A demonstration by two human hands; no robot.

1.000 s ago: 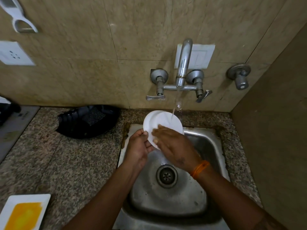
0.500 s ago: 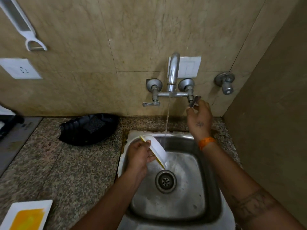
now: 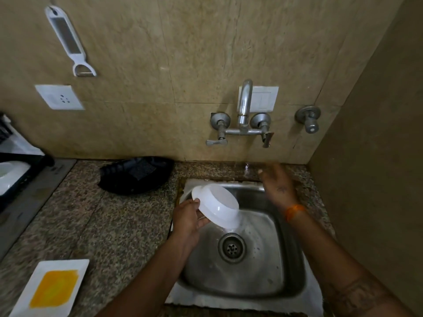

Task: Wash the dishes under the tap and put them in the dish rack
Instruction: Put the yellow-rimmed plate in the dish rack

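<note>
Over the sink (image 3: 295,259), left hand (image 3: 187,218) grips the tipped bowl (image 3: 217,204).

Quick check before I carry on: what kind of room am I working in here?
Most likely a home kitchen: a steel sink set in a speckled stone counter, a wall tap on tiled wall, and a peeler hanging up.
</note>
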